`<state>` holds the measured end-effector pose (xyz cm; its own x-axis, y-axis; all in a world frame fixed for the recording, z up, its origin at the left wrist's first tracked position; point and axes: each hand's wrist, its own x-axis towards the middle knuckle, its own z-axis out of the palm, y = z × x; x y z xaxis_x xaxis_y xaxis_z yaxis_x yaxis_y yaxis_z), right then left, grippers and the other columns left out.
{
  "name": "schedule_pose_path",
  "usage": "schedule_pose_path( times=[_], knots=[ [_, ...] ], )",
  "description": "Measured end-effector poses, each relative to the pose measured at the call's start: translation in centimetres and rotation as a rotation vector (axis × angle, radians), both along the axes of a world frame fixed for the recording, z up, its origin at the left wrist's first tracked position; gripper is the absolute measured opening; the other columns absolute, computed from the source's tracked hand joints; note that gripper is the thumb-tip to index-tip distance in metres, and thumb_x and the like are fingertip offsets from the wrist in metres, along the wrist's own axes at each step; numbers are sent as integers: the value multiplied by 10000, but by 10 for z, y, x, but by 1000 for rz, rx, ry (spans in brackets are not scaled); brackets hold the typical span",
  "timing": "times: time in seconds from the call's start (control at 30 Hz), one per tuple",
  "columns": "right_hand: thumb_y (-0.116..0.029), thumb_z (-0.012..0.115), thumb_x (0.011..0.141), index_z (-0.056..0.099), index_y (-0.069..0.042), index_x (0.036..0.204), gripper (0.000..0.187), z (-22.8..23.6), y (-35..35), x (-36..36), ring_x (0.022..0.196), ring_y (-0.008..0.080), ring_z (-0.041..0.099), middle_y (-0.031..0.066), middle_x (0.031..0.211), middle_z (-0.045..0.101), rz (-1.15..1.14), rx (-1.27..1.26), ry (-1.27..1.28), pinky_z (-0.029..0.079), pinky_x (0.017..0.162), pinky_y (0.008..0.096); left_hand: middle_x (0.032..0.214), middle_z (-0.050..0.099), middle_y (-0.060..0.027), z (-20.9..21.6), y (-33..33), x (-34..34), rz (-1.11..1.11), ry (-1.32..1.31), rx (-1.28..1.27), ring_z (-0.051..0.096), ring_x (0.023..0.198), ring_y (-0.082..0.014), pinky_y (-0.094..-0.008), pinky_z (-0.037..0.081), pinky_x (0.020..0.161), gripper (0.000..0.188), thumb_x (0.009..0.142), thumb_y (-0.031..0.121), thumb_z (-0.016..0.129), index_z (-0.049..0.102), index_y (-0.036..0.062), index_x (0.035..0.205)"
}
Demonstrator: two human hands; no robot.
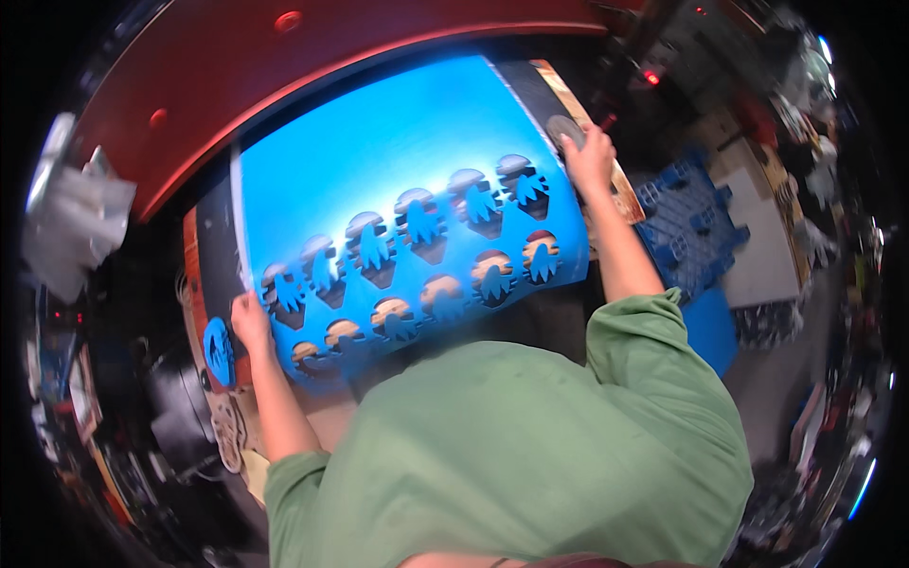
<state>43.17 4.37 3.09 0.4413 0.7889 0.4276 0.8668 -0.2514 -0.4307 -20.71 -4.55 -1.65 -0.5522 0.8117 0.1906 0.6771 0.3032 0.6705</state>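
Observation:
A large blue sheet (379,123) lies across the work surface, its near part bending down toward me. Two rows of oval cut-outs with jagged blue strips run across it. My left hand (252,322) is closed on the sheet's left edge. Beyond the right edge, my right hand (592,159) has thumb and fingers closed at a grey oval piece (564,131), which it seems to hold; blur hides the exact grip. A small blue oval piece (219,350) with a similar jagged pattern sits just left of my left hand.
A red machine beam (360,38) spans the far side above the sheet. To the right stand a blue plastic lattice pallet (691,227) and a pale board (757,237). Crumpled clear plastic (80,218) hangs at the far left. A pale patterned cut-out strip (227,431) lies at the lower left.

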Motion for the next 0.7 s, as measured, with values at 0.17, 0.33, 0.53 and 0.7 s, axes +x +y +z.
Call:
schedule_pose_path(
  times=[0.17, 0.33, 0.53, 0.7],
  knots=[
    [-359, 751, 697, 370, -120, 1477, 901, 1, 42, 45, 1323, 353, 455, 211, 1386, 513, 360, -366, -29, 400, 1068, 425, 966, 689, -199, 24, -15, 16, 36, 152, -96, 665, 912, -363, -442, 508, 804, 475, 839, 469, 676, 656, 23, 1002],
    [-239, 733, 672, 379, -131, 1476, 885, -24, 54, 74, 1264, 354, 522, 220, 1363, 539, 589, -494, 92, 411, 1060, 391, 903, 691, -199, 20, -30, 26, 52, -48, -3, 677, 859, -347, -418, 522, 758, 441, 813, 406, 740, 635, 24, 1006],
    [-281, 748, 657, 467, -172, 1429, 828, 17, 47, 57, 1195, 351, 576, 213, 1293, 594, 196, -498, 27, 452, 1009, 401, 839, 675, -183, 29, -12, 16, 2, -152, 25, 672, 788, -327, -420, 514, 706, 369, 807, 322, 762, 615, 18, 957],
    [-326, 764, 694, 478, -150, 1418, 798, 74, 35, -31, 1118, 352, 622, 194, 1203, 646, 104, -164, 26, 484, 957, 423, 763, 644, -151, 30, -33, 33, 36, -274, 50, 649, 708, -310, -405, 505, 656, 353, 819, 278, 754, 573, 5, 951]
  ],
)
